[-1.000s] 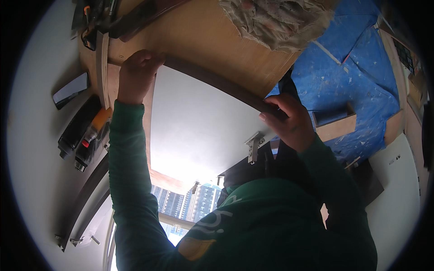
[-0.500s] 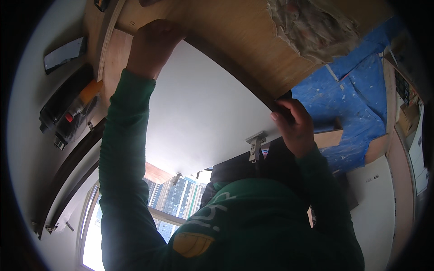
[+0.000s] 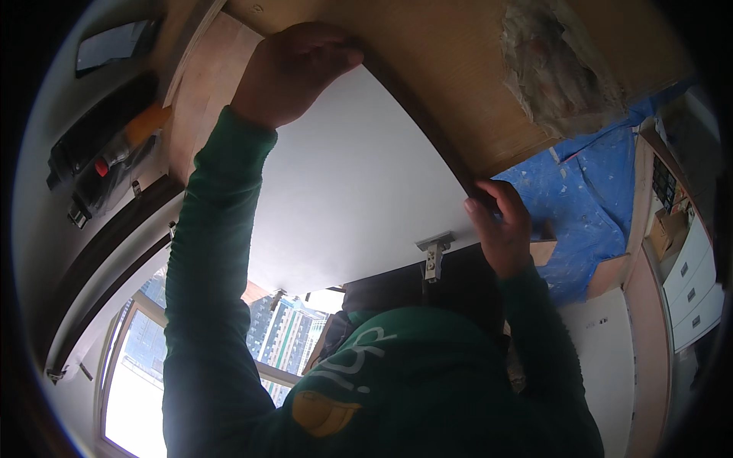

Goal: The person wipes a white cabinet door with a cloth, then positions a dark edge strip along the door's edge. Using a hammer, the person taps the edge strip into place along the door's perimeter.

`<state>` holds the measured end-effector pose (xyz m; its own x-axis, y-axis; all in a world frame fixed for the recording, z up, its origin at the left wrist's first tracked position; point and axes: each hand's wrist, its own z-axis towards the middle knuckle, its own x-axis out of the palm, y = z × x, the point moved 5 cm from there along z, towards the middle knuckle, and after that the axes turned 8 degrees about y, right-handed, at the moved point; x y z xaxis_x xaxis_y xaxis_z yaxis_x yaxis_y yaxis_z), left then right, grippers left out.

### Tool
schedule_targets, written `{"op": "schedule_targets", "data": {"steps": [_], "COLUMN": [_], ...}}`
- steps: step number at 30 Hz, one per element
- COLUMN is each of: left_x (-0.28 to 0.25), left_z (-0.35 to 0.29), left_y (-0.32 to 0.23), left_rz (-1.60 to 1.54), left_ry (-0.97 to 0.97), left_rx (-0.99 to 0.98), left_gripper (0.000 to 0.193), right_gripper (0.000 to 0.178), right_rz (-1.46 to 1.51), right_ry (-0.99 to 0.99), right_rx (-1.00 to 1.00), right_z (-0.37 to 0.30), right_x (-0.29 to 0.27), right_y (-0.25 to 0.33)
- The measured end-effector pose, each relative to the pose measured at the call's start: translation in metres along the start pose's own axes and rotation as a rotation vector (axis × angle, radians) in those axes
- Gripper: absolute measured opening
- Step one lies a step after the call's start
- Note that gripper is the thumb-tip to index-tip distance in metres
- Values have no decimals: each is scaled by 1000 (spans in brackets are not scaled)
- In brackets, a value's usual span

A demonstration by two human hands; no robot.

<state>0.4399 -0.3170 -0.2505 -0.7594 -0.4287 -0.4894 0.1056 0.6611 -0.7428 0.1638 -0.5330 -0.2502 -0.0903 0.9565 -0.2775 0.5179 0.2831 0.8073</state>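
Observation:
A white cabinet door (image 3: 351,183) with a dark edge spans the space in front of my body, tilted, its white face toward me. My left hand (image 3: 294,72) is closed around its far left corner, thumb over the edge. Near the right corner, my right hand (image 3: 500,229) grips the same dark edge, with the thumb on the white face and the fingers behind. A metal cup hinge (image 3: 434,259) juts from the door's near edge, close to my right hand. A second hinge (image 3: 278,298) shows at the near left, partly lost in glare.
Beyond the door lies a wooden board (image 3: 435,84) with a crumpled pale patch (image 3: 557,76) on it. Blue sheeting (image 3: 580,214) covers the floor at right. On the left are a phone-like dark slab (image 3: 118,46), a black and orange tool (image 3: 107,137) and dark-edged panels (image 3: 99,259).
The door and both hands have shifted slightly; my left hand now sits further right in view, its thumb showing on the edge. My right hand keeps its hold. The surroundings have shifted as the view turned.

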Motion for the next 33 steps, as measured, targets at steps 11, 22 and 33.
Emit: {"op": "schedule_targets", "data": {"steps": [11, 22, 33], "left_x": [-1, -3, 1], "left_z": [-2, -14, -16], "left_y": [-2, 8, 2], "left_rz": [-55, 22, -22], "left_ry": [12, -66, -81], "left_rx": [84, 145, 229], "left_gripper": [30, 30, 30], "right_gripper": [27, 29, 31], "right_rz": [82, -246, -239], "right_ry": [1, -15, 38], "right_rx": [87, -115, -92], "right_z": [-1, 13, 63], "right_x": [5, -7, 15], "right_y": [-3, 38, 63]}}
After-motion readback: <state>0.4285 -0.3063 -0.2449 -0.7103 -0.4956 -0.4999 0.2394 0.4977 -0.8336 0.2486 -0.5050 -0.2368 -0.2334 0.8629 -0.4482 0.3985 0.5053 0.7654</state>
